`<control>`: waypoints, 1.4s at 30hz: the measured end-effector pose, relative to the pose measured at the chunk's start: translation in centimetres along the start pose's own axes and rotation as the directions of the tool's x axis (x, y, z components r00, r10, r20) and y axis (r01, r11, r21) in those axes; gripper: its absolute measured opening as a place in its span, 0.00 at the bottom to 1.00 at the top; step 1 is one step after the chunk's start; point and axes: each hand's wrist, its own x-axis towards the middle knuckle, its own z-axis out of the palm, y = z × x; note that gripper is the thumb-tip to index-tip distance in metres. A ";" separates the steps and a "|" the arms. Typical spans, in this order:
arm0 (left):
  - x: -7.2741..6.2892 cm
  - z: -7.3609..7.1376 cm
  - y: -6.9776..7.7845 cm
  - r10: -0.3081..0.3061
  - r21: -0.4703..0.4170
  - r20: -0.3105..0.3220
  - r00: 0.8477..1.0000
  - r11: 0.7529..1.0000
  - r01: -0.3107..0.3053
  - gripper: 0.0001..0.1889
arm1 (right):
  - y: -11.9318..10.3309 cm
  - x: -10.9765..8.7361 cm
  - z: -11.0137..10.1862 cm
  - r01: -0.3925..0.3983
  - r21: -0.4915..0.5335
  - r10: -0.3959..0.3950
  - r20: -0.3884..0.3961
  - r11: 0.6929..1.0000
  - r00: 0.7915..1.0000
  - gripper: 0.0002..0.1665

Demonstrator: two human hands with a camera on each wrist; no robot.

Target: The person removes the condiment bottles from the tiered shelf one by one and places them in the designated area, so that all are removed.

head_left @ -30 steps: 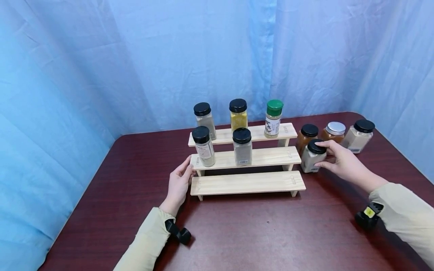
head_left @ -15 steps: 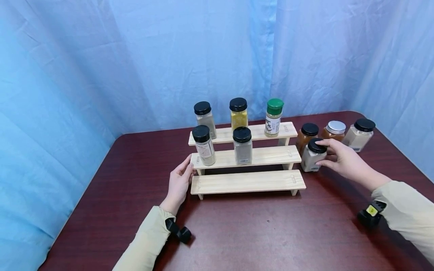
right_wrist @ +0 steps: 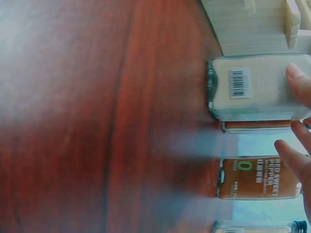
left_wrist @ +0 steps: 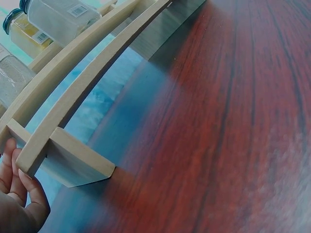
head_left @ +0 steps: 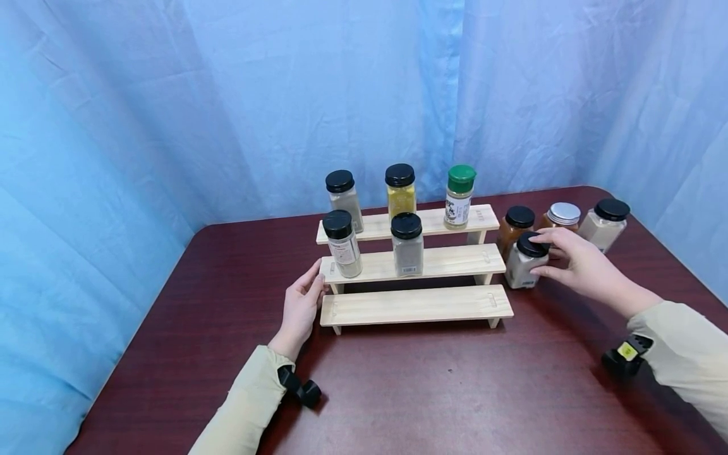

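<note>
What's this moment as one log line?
left hand: touches left end of pale wooden three-tier rack | right hand: holds square, clear, black-lidded jar of pale powder | rack: five lidded jars on upper two tiers

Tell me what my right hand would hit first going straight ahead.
First, the black-lidded jar of pale powder your right hand is touching; beyond, perhaps the tiered wooden rack, though depth is unclear.

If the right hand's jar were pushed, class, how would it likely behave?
Straight-edged and clear, the jar is probably stiff. Nearly filled with powder, it may feel heavy for its size. Flat-sided, it would likely slide, not roll.
</note>
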 end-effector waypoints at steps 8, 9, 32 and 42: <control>0.0 0.0 0.0 0.005 0.000 0.003 1.000 1.000 -0.005 0.23 | -0.2 0.5 -1.3 -0.053 0.025 0.054 -0.014 0.998 0.998 0.31; 0.0 0.0 0.0 0.004 0.001 0.003 1.000 1.000 -0.004 0.23 | -0.3 0.6 -1.5 -0.062 0.044 0.063 -0.014 0.997 0.998 0.31; 0.0 0.2 0.2 0.011 0.004 -0.008 1.000 1.000 -0.011 0.23 | -8.2 3.6 -0.9 0.018 0.381 0.048 -0.161 0.924 0.986 0.35; 0.0 0.1 0.1 0.010 0.009 -0.009 1.000 1.000 -0.009 0.23 | -10.1 4.9 1.0 0.051 0.476 0.019 -0.140 0.878 0.990 0.30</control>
